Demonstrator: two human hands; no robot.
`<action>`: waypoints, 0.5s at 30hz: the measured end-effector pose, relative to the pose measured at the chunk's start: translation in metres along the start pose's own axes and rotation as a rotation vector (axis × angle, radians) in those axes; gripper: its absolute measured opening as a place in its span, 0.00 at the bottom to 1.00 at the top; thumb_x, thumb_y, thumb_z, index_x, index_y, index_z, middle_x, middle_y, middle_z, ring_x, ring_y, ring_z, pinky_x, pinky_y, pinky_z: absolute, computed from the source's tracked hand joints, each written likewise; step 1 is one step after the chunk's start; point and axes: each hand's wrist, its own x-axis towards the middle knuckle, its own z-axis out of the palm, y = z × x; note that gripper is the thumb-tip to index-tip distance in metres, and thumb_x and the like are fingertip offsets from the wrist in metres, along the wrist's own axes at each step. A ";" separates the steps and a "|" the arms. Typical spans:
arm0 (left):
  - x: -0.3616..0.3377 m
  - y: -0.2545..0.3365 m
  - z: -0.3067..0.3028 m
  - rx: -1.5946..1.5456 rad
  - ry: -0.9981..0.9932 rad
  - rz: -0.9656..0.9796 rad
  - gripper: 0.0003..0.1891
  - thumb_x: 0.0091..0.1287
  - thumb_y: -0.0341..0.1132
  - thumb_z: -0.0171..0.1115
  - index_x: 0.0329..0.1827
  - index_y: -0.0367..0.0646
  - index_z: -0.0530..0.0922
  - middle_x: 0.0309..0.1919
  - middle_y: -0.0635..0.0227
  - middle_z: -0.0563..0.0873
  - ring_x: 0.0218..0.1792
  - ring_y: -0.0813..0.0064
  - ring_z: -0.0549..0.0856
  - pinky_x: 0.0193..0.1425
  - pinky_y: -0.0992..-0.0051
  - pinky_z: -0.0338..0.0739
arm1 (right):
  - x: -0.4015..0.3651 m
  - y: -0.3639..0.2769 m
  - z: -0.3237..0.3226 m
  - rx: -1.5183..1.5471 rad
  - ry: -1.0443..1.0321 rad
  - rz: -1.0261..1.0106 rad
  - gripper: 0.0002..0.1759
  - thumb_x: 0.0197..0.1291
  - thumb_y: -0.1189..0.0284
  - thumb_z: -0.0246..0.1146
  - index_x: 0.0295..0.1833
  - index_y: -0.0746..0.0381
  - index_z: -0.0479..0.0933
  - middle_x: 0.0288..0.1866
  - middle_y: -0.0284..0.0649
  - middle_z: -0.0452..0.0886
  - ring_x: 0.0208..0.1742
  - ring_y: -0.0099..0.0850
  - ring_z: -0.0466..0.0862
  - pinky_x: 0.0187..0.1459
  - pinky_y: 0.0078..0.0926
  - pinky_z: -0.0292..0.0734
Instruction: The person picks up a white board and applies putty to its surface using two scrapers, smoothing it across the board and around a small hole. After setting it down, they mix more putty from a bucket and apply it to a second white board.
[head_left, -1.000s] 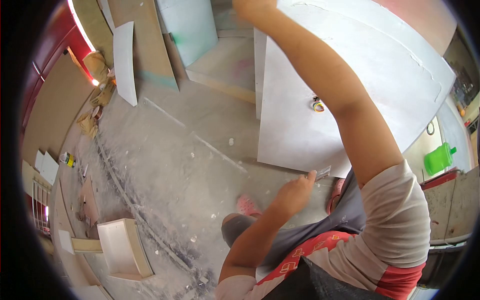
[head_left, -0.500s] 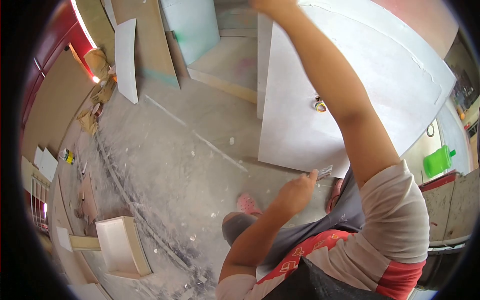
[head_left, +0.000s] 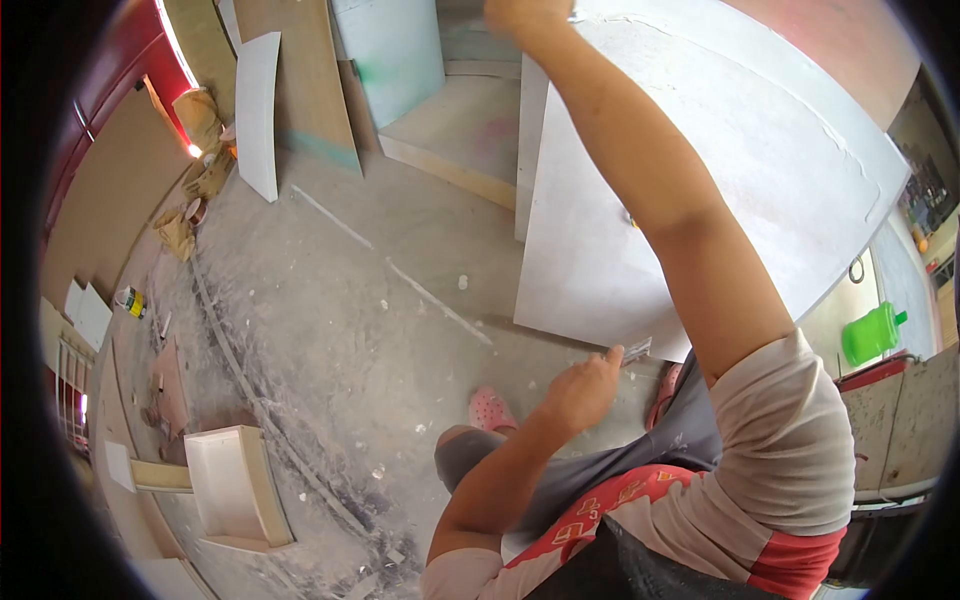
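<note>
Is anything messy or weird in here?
Yes, the floor looks messy: white specks are scattered over it, with dark smudges at lower left. The pale blue board has an odd green smudge near its left edge.

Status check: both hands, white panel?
Left hand: holding scraper. Right hand: near panel's far edge, cut off by frame, grip unclear. Right arm hiding part of panel.

A box [head_left: 232, 480] is lying on the floor [head_left: 340, 300], near left; boards [head_left: 300, 80] are standing far left; a jug [head_left: 870, 333] is sitting to the right of a panel [head_left: 590, 250].
</note>
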 end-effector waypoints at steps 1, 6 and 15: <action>0.001 -0.002 0.002 0.007 0.001 0.000 0.21 0.63 0.24 0.47 0.61 0.35 0.63 0.43 0.42 0.81 0.45 0.45 0.82 0.48 0.54 0.76 | 0.000 0.005 0.013 -0.001 0.047 -0.065 0.19 0.62 0.66 0.51 0.50 0.66 0.78 0.55 0.54 0.75 0.58 0.50 0.73 0.51 0.52 0.75; 0.001 -0.002 0.005 0.006 0.005 -0.024 0.22 0.63 0.24 0.47 0.62 0.35 0.64 0.42 0.41 0.81 0.45 0.44 0.81 0.48 0.53 0.76 | -0.031 0.050 0.018 0.232 0.203 -0.203 0.15 0.52 0.69 0.57 0.41 0.66 0.81 0.45 0.53 0.80 0.47 0.51 0.79 0.47 0.48 0.76; 0.012 0.020 -0.002 0.024 -0.108 -0.051 0.25 0.60 0.22 0.47 0.63 0.36 0.66 0.47 0.39 0.80 0.51 0.42 0.78 0.54 0.54 0.71 | -0.141 0.331 -0.117 0.261 0.234 0.341 0.18 0.49 0.65 0.56 0.36 0.67 0.82 0.35 0.56 0.83 0.42 0.51 0.84 0.45 0.42 0.78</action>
